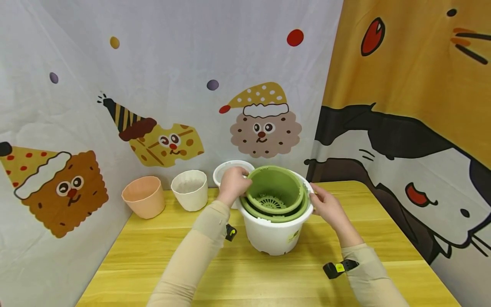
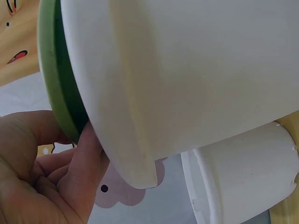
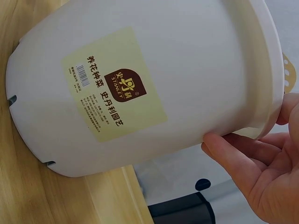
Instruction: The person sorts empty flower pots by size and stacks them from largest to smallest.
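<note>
A large white flowerpot (image 1: 268,236) stands upright on the table, with a yellowish label (image 3: 114,84) on its side. Two green flowerpots sit nested inside it: a larger one (image 1: 281,218) whose rim shows low in the white pot, and a smaller one (image 1: 278,183) with a slotted bottom, standing higher. With thumb and fingers, my left hand (image 1: 234,184) pinches the smaller green pot's rim at its left side. My right hand (image 1: 327,204) grips the white pot's rim at the right, fingers at the lip and thumb against the wall below, seen in the right wrist view.
Behind my left hand is another white pot (image 1: 230,164), partly hidden. Farther left along the back stand a cream pot (image 1: 192,198) and a peach pot (image 1: 147,204). Printed curtains (image 1: 172,51) rise right behind the wooden table (image 1: 264,281).
</note>
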{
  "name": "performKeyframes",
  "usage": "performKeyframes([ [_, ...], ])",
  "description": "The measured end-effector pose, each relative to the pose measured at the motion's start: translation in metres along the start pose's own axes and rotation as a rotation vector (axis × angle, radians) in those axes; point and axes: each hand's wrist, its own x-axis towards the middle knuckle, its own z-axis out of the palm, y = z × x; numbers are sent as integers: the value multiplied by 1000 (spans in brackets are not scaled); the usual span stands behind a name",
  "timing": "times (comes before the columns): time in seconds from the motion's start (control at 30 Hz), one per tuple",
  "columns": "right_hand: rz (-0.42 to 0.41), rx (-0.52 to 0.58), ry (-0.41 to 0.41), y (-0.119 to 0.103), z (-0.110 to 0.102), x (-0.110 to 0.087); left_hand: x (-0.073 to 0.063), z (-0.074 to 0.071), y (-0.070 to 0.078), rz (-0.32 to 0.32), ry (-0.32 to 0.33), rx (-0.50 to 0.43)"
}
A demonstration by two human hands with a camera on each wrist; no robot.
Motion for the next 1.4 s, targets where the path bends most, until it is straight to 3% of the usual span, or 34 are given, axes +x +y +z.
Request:
performKeyframes([
  [0.47,-7,-8,9,-1,1,0,1,6,2,48,16,118],
  [1.4,-22,4,15,3,1,1,-2,-4,3,30,-70,120],
])
